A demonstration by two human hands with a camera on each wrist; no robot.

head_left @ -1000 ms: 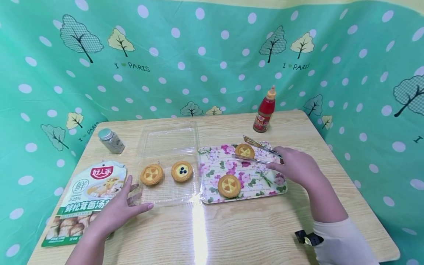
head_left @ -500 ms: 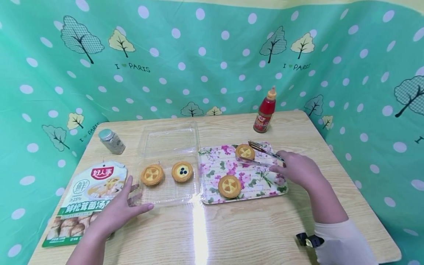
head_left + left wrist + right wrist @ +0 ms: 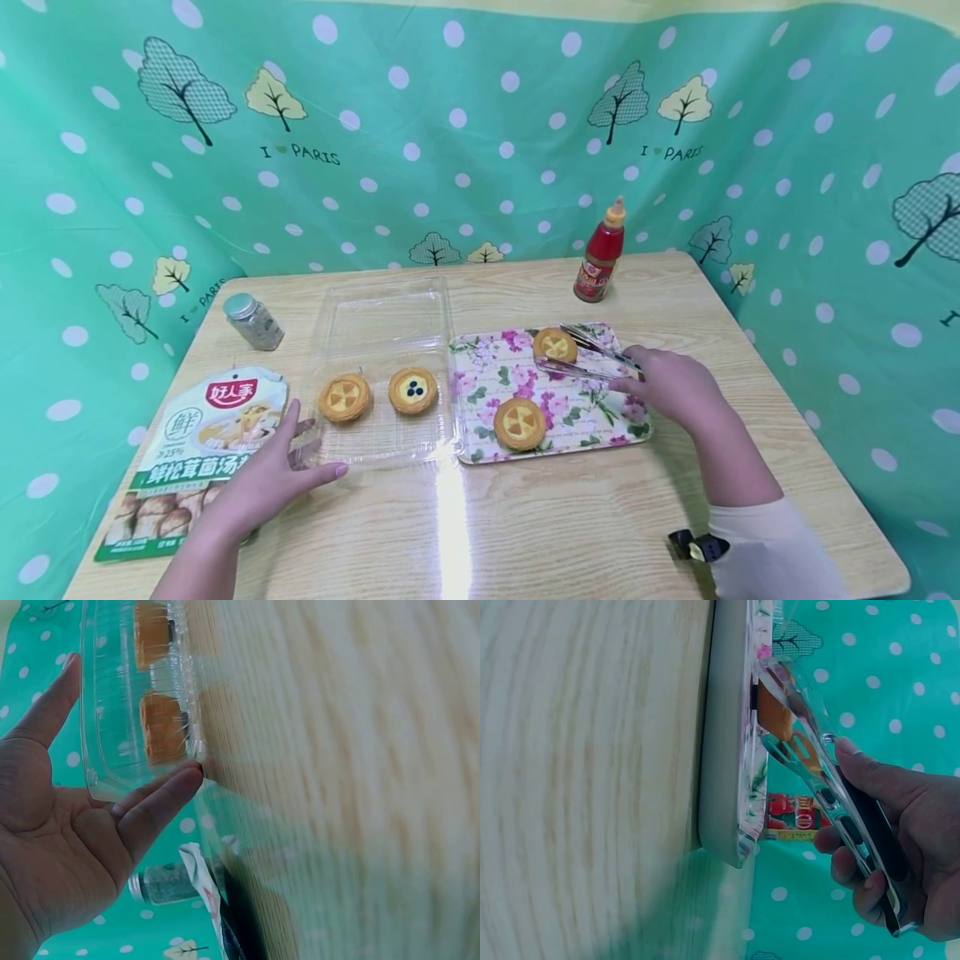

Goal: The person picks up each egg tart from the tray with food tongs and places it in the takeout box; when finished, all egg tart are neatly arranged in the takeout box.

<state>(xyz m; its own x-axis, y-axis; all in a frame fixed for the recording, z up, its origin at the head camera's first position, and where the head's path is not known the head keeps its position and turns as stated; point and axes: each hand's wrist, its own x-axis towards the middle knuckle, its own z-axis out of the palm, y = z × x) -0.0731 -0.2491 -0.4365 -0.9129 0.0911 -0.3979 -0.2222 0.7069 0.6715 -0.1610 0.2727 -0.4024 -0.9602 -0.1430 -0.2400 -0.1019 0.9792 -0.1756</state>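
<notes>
My right hand (image 3: pixel 671 385) grips metal tongs (image 3: pixel 592 343), whose two arms stand on either side of the far tart (image 3: pixel 555 345) on the flowered tray (image 3: pixel 592 442). The right wrist view shows fingers and thumb curled round the tongs (image 3: pixel 866 825). Nearer on the tray lies another tart (image 3: pixel 520 423). My left hand (image 3: pixel 262 483), fingers spread, is at the left front corner of the clear plastic box (image 3: pixel 390 442); in the left wrist view its fingertips touch that corner. Inside the box are a fruit tart (image 3: pixel 344 396) and one with dark berries (image 3: pixel 412 390).
The box's lid (image 3: pixel 386 317) lies opened back. A lidded jar (image 3: pixel 253 320) stands at the left rear, and a mushroom-pictured packet (image 3: pixel 217 417) lies left, partly under the left forearm in view. A red sauce bottle (image 3: pixel 600 257) stands behind the tray.
The tongs have shifted slightly to the right, and their arms have come closer together and down about the far tart. My left hand stays in place.
</notes>
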